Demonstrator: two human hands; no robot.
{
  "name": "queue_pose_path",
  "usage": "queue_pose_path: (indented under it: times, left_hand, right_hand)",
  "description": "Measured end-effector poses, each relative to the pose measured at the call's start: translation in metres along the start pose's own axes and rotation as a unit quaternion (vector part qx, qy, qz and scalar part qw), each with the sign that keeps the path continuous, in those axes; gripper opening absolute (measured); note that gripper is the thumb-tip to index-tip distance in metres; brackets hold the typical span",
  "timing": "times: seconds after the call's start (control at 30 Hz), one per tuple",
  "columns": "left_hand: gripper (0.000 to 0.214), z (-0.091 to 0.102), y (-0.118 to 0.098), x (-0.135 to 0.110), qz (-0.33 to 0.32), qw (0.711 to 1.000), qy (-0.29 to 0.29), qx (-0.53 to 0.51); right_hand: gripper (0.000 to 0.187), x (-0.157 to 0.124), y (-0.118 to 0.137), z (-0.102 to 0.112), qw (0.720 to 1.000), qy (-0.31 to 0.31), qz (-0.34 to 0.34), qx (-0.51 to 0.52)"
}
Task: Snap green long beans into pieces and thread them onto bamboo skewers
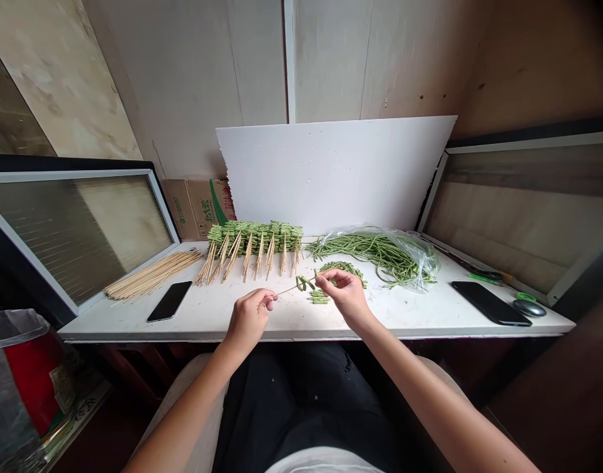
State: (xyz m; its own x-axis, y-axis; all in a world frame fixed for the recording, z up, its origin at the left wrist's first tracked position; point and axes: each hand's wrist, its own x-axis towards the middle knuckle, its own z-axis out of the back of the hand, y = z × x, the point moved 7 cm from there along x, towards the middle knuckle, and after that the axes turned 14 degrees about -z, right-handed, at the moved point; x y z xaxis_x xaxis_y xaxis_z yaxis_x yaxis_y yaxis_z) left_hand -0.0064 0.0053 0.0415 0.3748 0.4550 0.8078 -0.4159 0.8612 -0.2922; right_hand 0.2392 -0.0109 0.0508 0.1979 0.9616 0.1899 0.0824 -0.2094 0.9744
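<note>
My left hand (252, 314) pinches the blunt end of a thin bamboo skewer (288, 289) above the white table (420, 315). My right hand (341, 290) pinches a bent green long bean (305, 283) that sits on the skewer's tip. Just below my hands, several short cut bean pieces (319, 297) rest on the table. A small heap of loose beans (345, 268) is behind my right hand.
Finished bean skewers (255, 242) are stacked in a row at the back. Bare skewers (151, 274) lie at the left beside a black phone (170, 301). A plastic bag of long beans (385, 253) is at the right, then another phone (489, 303), scissors (486, 277) and a dark oval object (528, 307).
</note>
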Motion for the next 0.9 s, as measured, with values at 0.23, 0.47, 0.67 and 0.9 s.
queue_pose_path:
  times: [0.23,0.47,0.67,0.9]
  left_hand:
    - [0.023,0.009,-0.007,0.003,-0.009,0.999,-0.039,0.032]
    - [0.024,0.009,-0.007,0.001,-0.011,0.998,-0.035,0.048]
    - [0.024,0.004,-0.005,0.0,-0.001,0.999,-0.029,0.044]
    - [0.024,0.001,0.004,0.0,0.021,0.999,-0.016,0.029]
  right_hand:
    - [0.038,0.001,-0.023,-0.006,0.999,-0.012,-0.05,0.005]
    - [0.037,0.001,-0.031,-0.011,0.998,0.004,-0.063,0.016]
    - [0.034,0.0,-0.027,-0.013,0.999,0.007,-0.042,-0.009]
    - [0.035,0.005,-0.031,-0.016,0.998,0.043,-0.03,-0.037]
